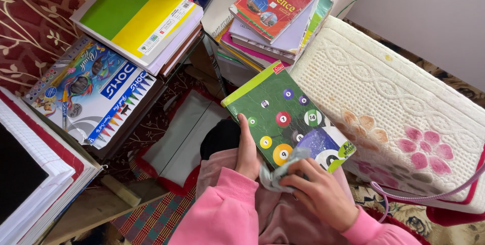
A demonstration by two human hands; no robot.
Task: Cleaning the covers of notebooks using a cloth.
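A green notebook (pixel 283 108) with coloured billiard balls printed on its cover rests tilted over my lap. My left hand (pixel 247 149) grips its left edge, thumb lying on the cover. My right hand (pixel 318 192) holds a crumpled pale grey-blue cloth (pixel 283 172) pressed against the notebook's lower corner. Both arms wear pink sleeves.
A red textbook (pixel 275 0) tops a pile of books on a small table. To the left lie a green-and-yellow notebook (pixel 136 15), a box of colour pens (pixel 93 93) and an open squared pad (pixel 30 169). A white flowered cushion (pixel 399 108) sits at right.
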